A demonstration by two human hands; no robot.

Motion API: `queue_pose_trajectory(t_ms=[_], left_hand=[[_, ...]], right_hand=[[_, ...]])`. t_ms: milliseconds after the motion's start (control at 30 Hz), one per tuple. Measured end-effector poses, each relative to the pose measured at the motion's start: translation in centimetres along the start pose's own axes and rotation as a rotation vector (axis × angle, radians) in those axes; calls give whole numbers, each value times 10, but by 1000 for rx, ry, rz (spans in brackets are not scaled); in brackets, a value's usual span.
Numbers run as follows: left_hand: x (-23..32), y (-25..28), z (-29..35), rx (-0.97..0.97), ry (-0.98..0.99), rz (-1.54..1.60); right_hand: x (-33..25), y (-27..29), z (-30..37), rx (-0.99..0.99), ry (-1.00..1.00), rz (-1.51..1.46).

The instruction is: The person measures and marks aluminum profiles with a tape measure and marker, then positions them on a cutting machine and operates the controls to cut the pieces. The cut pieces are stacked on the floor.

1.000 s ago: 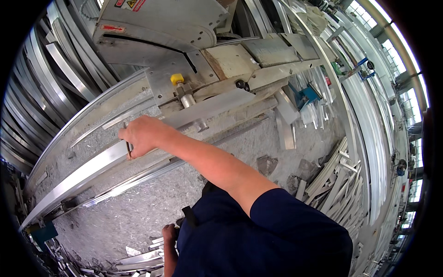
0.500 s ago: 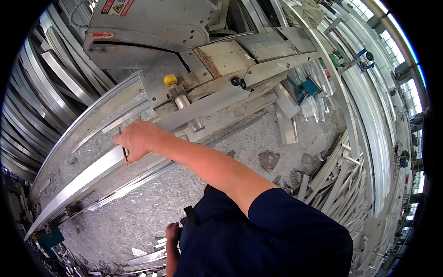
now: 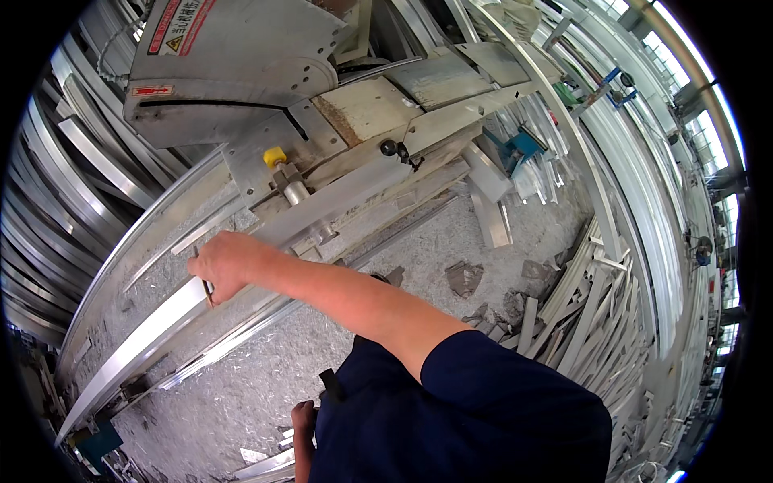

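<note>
My right hand reaches far across to the left, its fingers wrapped over a long silvery aluminium profile. The profile runs from the lower left, under the hand, toward the saw table. A thin brown strip crosses the profile at my fingers; its kind is unclear. Past the hand, a metal clamp cylinder with a yellow knob stands over the profile. Low beside my body hangs my left hand, fingers curled; anything inside them is hidden.
A grey saw housing with warning labels rises behind the bench. Curved-looking stacks of metal profiles fill the left side. Offcuts lie heaped on the floor at right, near a teal bracket. Metal shavings cover the floor.
The whole view has shifted slightly, so the bench sits a little lower and more to the left. My right hand keeps its place on the profile.
</note>
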State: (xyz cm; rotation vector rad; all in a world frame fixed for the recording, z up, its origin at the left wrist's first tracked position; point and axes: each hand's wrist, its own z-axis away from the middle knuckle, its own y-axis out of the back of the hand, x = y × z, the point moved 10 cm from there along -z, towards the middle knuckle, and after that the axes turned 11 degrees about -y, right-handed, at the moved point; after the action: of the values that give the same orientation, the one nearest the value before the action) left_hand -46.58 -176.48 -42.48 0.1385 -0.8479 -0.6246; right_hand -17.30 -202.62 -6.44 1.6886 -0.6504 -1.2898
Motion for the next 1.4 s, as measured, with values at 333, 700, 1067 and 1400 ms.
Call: queue_pose_trajectory(t_ms=[333, 700, 1067, 1400], left_hand=[[-3, 2, -13, -46, -134, -209], [-5, 2, -17, -69, -140, -174], [7, -11, -24, -58, -83, -166], [-4, -5, -13, 25, -48, 74]], right_hand=[[2, 1, 1, -12, -33, -24], [1, 1, 2, 87, 30, -39], [3, 9, -1, 216, 107, -81], [-23, -6, 7, -165, -175, 98]])
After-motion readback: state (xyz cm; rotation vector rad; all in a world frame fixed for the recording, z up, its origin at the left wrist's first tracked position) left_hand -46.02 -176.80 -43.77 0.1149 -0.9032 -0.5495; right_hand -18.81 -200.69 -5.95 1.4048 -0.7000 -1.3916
